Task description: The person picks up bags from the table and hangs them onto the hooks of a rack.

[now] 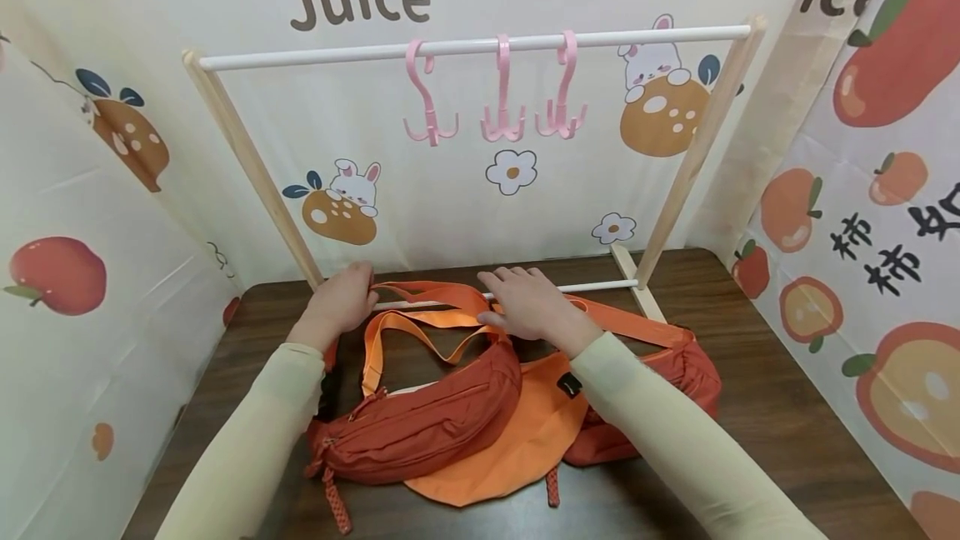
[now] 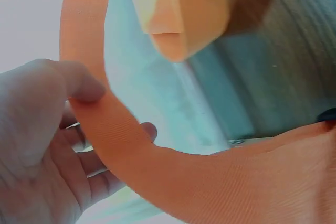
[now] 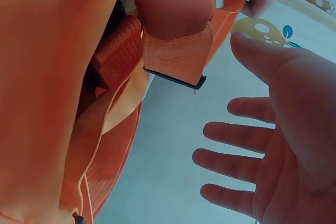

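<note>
A rust-red waist bag [image 1: 420, 427] lies on the table at the left, overlapping an orange waist bag [image 1: 517, 440]. Another red waist bag [image 1: 693, 377] lies to the right, partly behind my right forearm. My left hand [image 1: 341, 302] pinches a wide orange-red strap [image 1: 431, 290] and holds it up; in the left wrist view the thumb lies across the strap [image 2: 113, 129], with fingers behind it. My right hand [image 1: 528, 302] hovers over the strap's right end. In the right wrist view, its fingers [image 3: 231, 166] are spread, apart from the strap end [image 3: 178, 59].
A wooden rack stands behind the bags, with a white top rail [image 1: 315, 55] and a low white bar [image 1: 600, 286]. Several-pronged pink hooks [image 1: 504, 98] hang from the top rail. Printed curtains [image 1: 862, 215] close off the back and sides of the brown table [image 1: 795, 423].
</note>
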`<action>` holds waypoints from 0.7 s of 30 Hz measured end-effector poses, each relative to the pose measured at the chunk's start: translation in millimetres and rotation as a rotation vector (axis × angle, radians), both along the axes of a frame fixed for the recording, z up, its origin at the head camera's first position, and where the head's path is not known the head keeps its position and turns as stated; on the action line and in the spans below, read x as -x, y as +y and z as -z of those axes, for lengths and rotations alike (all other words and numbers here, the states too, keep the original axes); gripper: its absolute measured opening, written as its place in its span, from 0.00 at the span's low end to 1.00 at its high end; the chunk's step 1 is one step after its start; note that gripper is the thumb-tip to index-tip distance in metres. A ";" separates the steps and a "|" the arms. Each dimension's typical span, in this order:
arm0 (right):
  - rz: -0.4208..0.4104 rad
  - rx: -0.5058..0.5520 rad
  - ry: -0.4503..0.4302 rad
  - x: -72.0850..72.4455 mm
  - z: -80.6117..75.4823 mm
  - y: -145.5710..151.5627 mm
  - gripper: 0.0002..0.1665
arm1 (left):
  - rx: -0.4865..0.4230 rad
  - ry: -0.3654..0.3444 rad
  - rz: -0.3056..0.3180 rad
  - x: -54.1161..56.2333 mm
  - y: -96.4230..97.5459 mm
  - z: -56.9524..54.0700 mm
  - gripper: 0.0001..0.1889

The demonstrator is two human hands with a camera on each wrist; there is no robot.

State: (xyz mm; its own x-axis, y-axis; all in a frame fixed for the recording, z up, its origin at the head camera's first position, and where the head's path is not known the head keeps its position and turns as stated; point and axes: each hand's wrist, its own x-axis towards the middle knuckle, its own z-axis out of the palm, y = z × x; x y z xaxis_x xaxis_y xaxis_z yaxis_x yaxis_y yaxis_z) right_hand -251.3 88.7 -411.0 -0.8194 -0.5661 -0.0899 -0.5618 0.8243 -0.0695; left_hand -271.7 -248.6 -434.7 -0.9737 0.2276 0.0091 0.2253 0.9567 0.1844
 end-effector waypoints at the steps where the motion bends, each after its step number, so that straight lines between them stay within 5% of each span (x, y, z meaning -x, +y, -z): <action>1: -0.002 0.000 0.005 0.2 -0.1 -0.4 0.48 | -0.012 0.003 -0.007 -1.2 1.0 -3.6 0.11; 9: -0.011 0.038 0.025 1.3 -3.5 -2.5 0.49 | -0.130 0.033 -0.043 -14.6 9.6 -24.1 0.11; 21: -0.043 0.182 0.028 2.1 -5.6 -13.7 0.53 | -0.326 0.170 -0.058 -36.3 31.9 -48.3 0.07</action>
State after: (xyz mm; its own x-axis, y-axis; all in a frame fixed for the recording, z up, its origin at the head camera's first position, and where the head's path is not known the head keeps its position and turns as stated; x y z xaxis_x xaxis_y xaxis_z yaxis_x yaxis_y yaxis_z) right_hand -253.4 75.0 -405.4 -0.7947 -0.6056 0.0398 -0.6003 0.7746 -0.1994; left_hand -235.4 -216.7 -386.4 -0.9632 0.1308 0.2347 0.2263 0.8657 0.4464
